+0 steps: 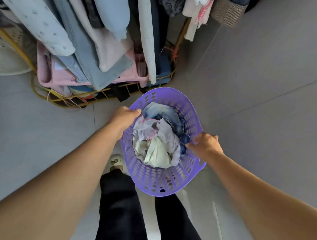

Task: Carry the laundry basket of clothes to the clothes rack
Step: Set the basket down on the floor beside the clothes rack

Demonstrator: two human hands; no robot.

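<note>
A purple perforated laundry basket (155, 179) hangs in front of my legs, just short of the clothes rack (105, 95). Crumpled clothes (158, 137), pale and denim, fill its bottom. My left hand (124, 117) grips the basket's left rim, fingers curled over the edge. My right hand (206, 144) holds the right rim, fingertips reaching inside near the denim. The rack has a yellow wire base and many hanging garments (81, 25) that cover the top left of the view.
A pink plastic crate (47, 74) sits in the rack's base. A white perforated basket (0, 60) lies at the far left. Grey tiled floor (263, 91) spreads to the right. My dark trousers and one light shoe (116, 163) show below the basket.
</note>
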